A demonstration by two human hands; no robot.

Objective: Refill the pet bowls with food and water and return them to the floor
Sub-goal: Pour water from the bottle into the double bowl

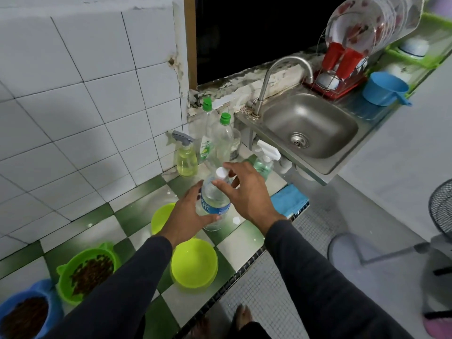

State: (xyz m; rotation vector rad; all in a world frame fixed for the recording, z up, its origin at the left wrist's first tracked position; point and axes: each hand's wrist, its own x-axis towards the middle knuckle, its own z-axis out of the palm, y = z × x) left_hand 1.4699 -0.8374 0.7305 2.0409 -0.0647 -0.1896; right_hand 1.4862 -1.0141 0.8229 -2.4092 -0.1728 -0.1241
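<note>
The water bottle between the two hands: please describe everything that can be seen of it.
The water bottle is clear plastic with a white cap and a blue label band around its middle. It holds clear liquid and stands roughly upright on the green-and-white checkered counter, just beyond two lime-green bowls. The left hand wraps around its body at the label. The right hand reaches to the top, fingers at the cap, which is still on. Whether those fingers grip the cap cannot be told.

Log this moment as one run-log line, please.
left hand: grips water bottle | right hand: at white cap | two lime bowls: no water seen | kibble bowls: filled
</note>
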